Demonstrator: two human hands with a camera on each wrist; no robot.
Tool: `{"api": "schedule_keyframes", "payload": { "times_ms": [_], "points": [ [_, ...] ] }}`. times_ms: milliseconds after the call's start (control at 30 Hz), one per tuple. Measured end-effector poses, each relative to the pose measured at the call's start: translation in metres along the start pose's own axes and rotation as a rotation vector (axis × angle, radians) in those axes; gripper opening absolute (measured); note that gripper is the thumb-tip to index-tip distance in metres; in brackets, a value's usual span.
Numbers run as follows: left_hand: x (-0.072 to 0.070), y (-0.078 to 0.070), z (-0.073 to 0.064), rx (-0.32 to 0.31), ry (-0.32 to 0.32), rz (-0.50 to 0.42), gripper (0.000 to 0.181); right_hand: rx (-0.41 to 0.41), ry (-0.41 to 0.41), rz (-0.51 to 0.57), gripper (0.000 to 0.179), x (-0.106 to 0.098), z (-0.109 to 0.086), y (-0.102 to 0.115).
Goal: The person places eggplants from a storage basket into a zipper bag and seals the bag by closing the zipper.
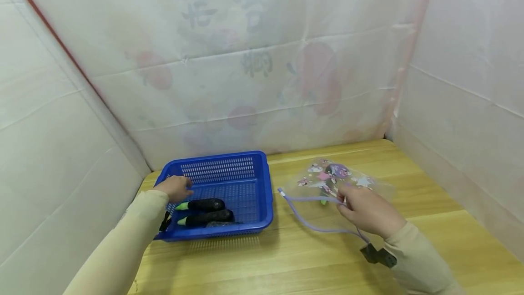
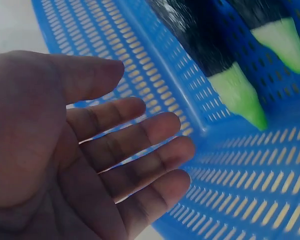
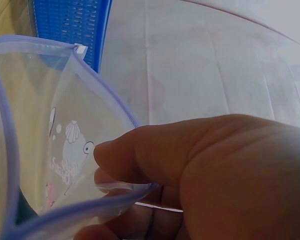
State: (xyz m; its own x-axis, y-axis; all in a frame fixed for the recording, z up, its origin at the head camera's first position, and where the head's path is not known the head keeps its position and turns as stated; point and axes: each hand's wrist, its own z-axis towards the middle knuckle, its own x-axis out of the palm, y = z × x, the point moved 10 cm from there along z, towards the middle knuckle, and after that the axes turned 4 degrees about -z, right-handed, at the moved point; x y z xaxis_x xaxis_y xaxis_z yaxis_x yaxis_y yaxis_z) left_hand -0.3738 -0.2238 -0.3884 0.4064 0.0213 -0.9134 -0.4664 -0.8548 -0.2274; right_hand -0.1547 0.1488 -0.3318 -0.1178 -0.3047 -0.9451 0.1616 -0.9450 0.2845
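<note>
My left hand (image 1: 176, 188) hovers over the left side of a blue plastic basket (image 1: 268, 195), its fingers loosely spread and holding nothing. Below it, two dark eggplants (image 1: 206, 205) with pale green ends lie side by side in the basket; the left wrist view shows the green end of an eggplant (image 2: 235, 97) just beyond my fingers. My right hand (image 1: 370, 211) pinches the purple zip edge of a clear pouch (image 3: 60, 135) printed with cartoon figures, whose mouth gapes. Through the pouch's clear side shows a dark shape with a green tip (image 1: 324, 202).
Basket and pouch rest on a yellow wood-grain table (image 1: 229, 267). White cloth walls (image 1: 245, 81) with faint prints stand behind and at both sides. A white zip slider (image 3: 80, 49) sits on the pouch's rim near the basket.
</note>
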Motion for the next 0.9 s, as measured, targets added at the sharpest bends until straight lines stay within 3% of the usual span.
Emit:
{"api": "schedule_keyframes", "payload": {
  "times_ms": [233, 467, 900],
  "points": [
    [0.007, 0.013, 0.008, -0.016, 0.036, 0.002, 0.039, 0.010, 0.007, 0.006, 0.013, -0.002, -0.001, 0.001],
    [0.018, 0.025, 0.010, -0.123, 0.105, -0.034, 0.039, 0.019, 0.007, 0.006, 0.014, 0.000, -0.002, 0.000],
    [0.029, 0.030, 0.014, -0.212, 0.156, -0.058, 0.048, 0.009, -0.009, -0.003, 0.014, -0.002, -0.003, 0.002]
  ]
}}
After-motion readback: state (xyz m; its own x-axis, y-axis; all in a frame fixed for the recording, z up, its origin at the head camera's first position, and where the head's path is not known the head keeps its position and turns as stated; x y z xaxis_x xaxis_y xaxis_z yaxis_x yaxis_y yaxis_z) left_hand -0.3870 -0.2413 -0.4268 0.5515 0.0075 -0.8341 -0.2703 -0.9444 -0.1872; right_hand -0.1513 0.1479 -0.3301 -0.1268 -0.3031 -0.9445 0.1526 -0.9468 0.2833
